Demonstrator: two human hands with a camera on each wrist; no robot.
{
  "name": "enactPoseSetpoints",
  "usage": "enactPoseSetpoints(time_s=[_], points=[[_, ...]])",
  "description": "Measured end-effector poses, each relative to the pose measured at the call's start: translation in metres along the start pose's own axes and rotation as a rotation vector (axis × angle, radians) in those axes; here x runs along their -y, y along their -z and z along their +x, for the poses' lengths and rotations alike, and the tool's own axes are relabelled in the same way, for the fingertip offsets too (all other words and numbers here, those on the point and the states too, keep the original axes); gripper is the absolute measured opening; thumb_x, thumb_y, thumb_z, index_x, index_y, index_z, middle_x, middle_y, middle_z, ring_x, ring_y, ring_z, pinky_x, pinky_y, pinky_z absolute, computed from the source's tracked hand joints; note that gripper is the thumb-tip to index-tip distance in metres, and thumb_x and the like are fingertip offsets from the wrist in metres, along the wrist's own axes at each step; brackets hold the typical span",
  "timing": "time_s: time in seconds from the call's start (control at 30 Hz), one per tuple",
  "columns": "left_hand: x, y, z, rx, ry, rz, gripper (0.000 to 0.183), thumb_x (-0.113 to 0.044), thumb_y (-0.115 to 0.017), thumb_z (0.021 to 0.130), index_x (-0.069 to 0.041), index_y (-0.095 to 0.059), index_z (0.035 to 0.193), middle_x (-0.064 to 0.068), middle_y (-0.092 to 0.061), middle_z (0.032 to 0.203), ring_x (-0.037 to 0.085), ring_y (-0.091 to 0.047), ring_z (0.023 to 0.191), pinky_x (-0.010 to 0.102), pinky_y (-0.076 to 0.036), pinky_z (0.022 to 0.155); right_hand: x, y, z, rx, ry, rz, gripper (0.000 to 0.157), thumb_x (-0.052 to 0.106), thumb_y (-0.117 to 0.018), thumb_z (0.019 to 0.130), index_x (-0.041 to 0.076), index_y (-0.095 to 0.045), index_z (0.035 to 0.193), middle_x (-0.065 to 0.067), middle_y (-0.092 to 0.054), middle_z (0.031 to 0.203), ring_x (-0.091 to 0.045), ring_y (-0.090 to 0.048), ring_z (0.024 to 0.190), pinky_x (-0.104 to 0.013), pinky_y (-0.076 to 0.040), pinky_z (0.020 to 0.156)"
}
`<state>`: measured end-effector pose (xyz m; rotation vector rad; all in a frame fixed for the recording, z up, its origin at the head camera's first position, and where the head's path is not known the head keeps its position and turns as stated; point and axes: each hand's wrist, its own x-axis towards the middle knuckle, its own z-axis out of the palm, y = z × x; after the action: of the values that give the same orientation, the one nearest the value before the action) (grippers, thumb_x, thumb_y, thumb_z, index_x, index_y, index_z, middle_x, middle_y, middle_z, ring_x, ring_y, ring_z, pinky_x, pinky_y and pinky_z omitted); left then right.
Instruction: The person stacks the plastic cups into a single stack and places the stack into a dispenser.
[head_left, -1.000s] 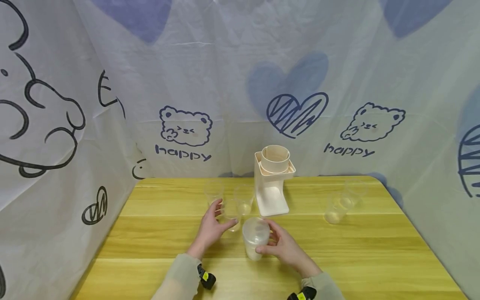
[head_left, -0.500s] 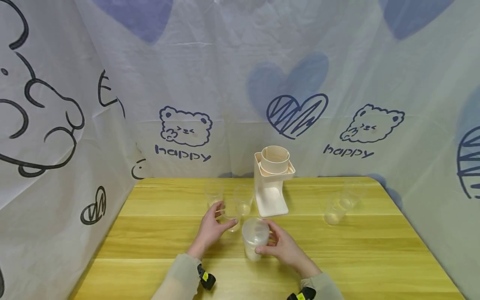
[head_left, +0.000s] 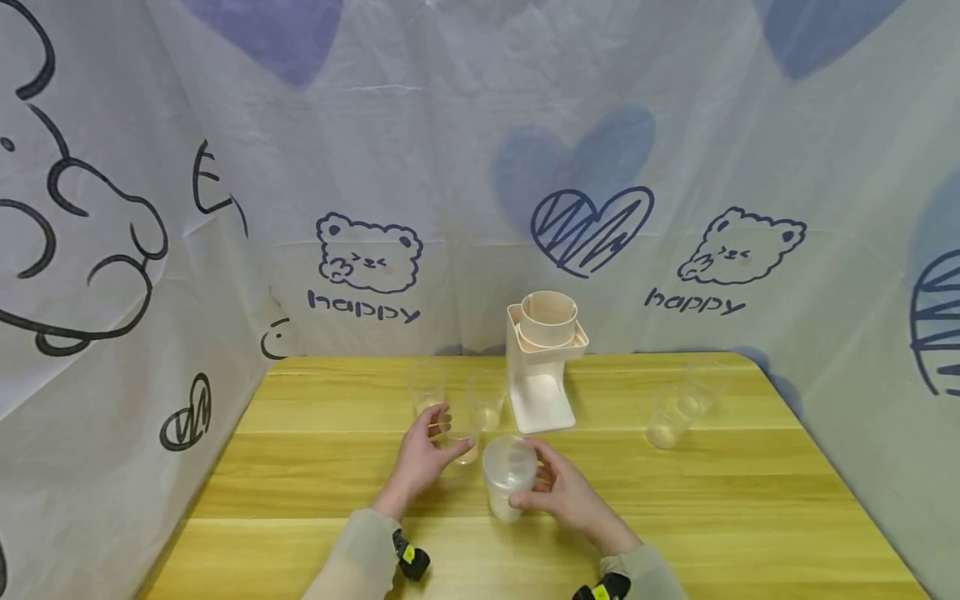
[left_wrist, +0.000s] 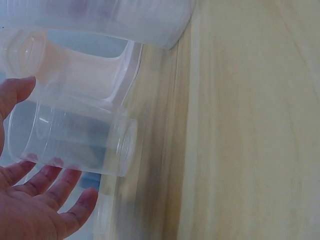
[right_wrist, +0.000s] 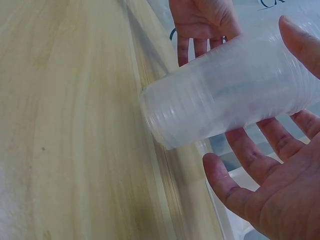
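My right hand (head_left: 562, 492) holds a stack of nested clear plastic cups (head_left: 506, 479) at the front middle of the table, thumb on the near side, fingers behind. In the right wrist view the stack (right_wrist: 210, 95) looks cloudy, with several rims bunched at its top end. Just left of it, my left hand (head_left: 422, 458) loosely holds a single clear plastic cup (head_left: 466, 455) between thumb and fingers. The left wrist view shows its fingertips against the side of that cup (left_wrist: 75, 135). The cup's see-through wall makes its outline faint from above.
Behind the stack stands a cream-coloured dispenser-like stand (head_left: 542, 404) with a round ring (head_left: 550, 321) on top. Two more clear cups, one at the back left (head_left: 427, 385) and one beside the stand (head_left: 486, 408), are upright. Other clear cups (head_left: 667, 429) are at the right. A printed curtain (head_left: 465, 167) surrounds the table.
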<state>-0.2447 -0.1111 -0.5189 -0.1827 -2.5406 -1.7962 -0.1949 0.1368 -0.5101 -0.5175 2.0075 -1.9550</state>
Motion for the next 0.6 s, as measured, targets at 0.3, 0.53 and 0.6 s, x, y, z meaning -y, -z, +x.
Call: enactPoseSetpoints(time_s=[0.3,0.53,0.6], points=[[-0.001,0.004,-0.005,0.003,-0.013,-0.013,0.074,-0.027,-0.083,0.081,-0.009,-0.046,0.142,0.020,-0.054,0.134,0.034,-0.054,0.117,0.052,-0.045,0.100,0.001,0.000,0.000,0.003,-0.006,0.005,0.073,0.006,-0.079,0.083,0.000,-0.038,0.143,-0.018,-0.047,0.135,-0.033,-0.053,0.119,-0.037,-0.050,0.093],[-0.011,0.010,-0.010,-0.006,-0.055,0.016,0.073,-0.027,-0.083,0.081,-0.010,-0.047,0.143,0.013,-0.059,0.128,0.032,-0.056,0.115,0.051,-0.047,0.098,0.001,0.000,0.001,0.003,-0.004,0.000,0.073,0.006,-0.079,0.083,0.000,-0.039,0.143,-0.018,-0.048,0.134,-0.032,-0.054,0.117,-0.037,-0.050,0.093],[-0.014,0.012,-0.012,-0.015,-0.071,0.021,0.073,-0.027,-0.083,0.080,-0.010,-0.048,0.142,0.010,-0.059,0.127,0.031,-0.056,0.114,0.050,-0.047,0.098,0.001,0.000,0.001,0.003,-0.003,-0.002,0.073,0.007,-0.079,0.083,0.000,-0.039,0.143,-0.018,-0.048,0.134,-0.032,-0.054,0.118,-0.036,-0.050,0.093]])
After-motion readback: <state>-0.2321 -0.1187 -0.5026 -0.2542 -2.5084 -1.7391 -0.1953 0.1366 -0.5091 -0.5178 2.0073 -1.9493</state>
